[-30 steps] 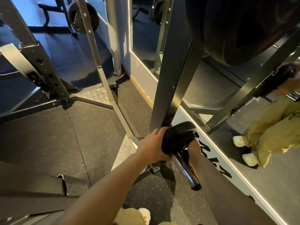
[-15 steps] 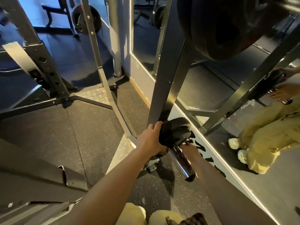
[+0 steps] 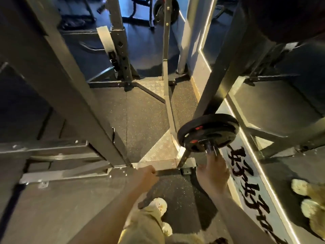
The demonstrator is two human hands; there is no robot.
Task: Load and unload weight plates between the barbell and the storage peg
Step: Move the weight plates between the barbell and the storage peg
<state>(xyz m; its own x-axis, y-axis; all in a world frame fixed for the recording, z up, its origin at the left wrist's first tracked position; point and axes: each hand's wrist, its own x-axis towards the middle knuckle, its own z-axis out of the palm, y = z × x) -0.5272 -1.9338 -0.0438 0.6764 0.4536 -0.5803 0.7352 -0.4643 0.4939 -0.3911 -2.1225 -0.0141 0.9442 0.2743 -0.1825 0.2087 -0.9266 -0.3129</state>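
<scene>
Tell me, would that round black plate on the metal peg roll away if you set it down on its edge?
Probably: the weight plate is a flat round disc, so on edge it could roll or tip. It looks solid, likely heavy for its size. Now the storage peg runs through its hole, holding it.

A small black weight plate (image 3: pixel 207 133) with red markings on its face sits right of centre in the frame, threaded on a chrome storage peg (image 3: pixel 212 149) whose short end pokes out toward the camera. The plate is tilted, its face turned down and toward the lower left, against the rack upright.
</scene>
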